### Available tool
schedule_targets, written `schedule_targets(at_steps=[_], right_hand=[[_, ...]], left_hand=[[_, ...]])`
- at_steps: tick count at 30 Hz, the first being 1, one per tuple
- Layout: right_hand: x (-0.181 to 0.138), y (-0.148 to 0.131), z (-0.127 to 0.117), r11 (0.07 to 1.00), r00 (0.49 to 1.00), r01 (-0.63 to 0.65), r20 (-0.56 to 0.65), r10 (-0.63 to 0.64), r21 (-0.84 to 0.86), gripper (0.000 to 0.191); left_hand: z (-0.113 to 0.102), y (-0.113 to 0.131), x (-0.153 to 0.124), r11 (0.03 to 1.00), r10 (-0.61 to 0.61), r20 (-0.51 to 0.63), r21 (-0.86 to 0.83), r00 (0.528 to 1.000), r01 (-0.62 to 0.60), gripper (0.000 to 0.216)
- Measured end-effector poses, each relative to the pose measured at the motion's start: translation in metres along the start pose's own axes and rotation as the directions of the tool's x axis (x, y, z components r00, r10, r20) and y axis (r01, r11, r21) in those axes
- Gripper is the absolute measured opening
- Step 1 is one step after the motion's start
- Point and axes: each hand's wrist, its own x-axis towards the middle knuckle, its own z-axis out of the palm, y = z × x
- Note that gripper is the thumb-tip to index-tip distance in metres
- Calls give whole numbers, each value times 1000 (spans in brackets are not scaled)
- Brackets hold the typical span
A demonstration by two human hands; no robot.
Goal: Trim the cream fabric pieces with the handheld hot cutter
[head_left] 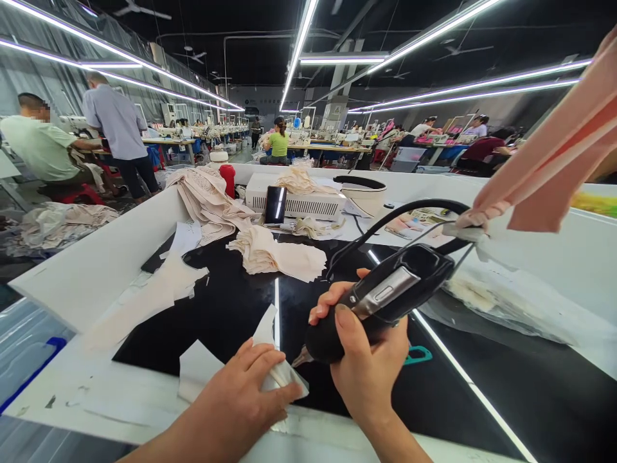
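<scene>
Gripping one black handheld tool in the right hand, aiming it right beside one pale cloth, held low over the near bench between thumb and fingers of the left hand! Over to containers: one clear plastic bag, pale material inside; one round white tub, contents hidden. Counting on: one phone, one teal item, one cloth stack.
</scene>
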Motion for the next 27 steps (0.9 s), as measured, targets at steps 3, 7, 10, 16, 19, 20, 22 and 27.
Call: schedule_targets(at_steps=[3,7,10,16,19,20,22,27], right_hand=[[1,5,1,1000,1000,1,31,-1,-8,20],[0,7,2,999,999,-24,33,25,-32,20],[-2,3,2,998,999,-38,22,39,-49,23],[-9,-9,-3,998,999,-38,27,39,-53,31],[-12,-12,-5,998,999,-38,21,39,-53,33],[-12,-12,-5,998,999,-37,18,38,-53,33],[-13,-11,-5,998,999,-35,16,36,-51,34],[-12,-10,-4,999,1000,-18,19,18,-47,33]], left_hand=[[0,0,0,1000,-5,3,-4,1000,5,52],[1,1,-2,1000,-5,15,16,1000,5,50],[5,6,-8,998,17,18,68,1000,-19,52],[-1,12,-13,986,97,19,135,995,-99,41],[-15,6,-5,994,54,52,92,997,-59,26],[-18,3,-2,996,47,49,80,998,-50,23],[-22,-2,2,997,47,34,59,998,-49,20],[-22,-10,1,1000,29,70,3,997,-29,14]])
